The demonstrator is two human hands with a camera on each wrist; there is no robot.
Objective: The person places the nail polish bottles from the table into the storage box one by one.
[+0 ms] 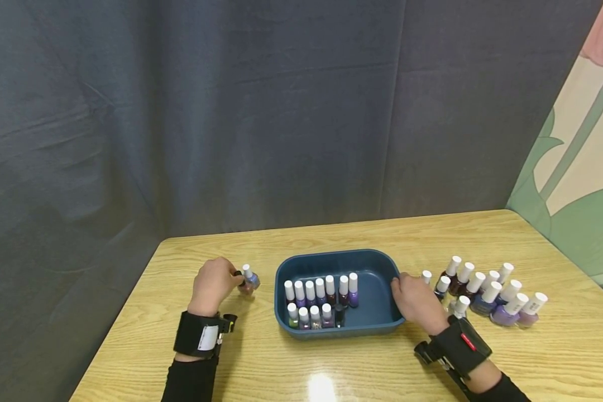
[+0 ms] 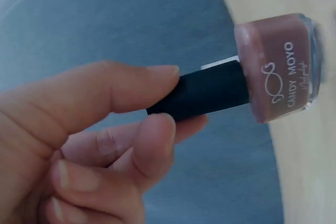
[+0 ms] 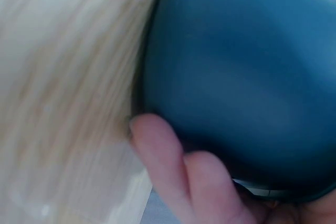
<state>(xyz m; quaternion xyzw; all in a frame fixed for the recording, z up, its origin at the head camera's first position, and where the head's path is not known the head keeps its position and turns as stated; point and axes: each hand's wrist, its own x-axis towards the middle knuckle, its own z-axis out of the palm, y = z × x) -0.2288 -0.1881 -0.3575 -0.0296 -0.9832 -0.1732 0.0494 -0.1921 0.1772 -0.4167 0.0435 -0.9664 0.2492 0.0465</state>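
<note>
My left hand (image 1: 212,285) is at the left part of the table, pinching a nail polish bottle by its black cap (image 2: 212,92). The bottle's pinkish-brown glass body (image 2: 273,69) carries white lettering in the left wrist view. Just beyond it is a blue nail polish bottle (image 1: 252,279) with a white cap. My right hand (image 1: 419,301) grips the right rim of a dark blue tray (image 1: 377,293), and its fingertips (image 3: 157,137) show at the edge in the right wrist view. Two rows of nail polish bottles (image 1: 320,290) stand in the tray's left and middle.
A cluster of white-capped nail polish bottles (image 1: 484,298), purple, blue and dark, stands right of my right hand. The wooden table (image 1: 261,363) meets a dark grey curtain (image 1: 281,139) at its back edge. A painted wall (image 1: 583,184) rises at the far right.
</note>
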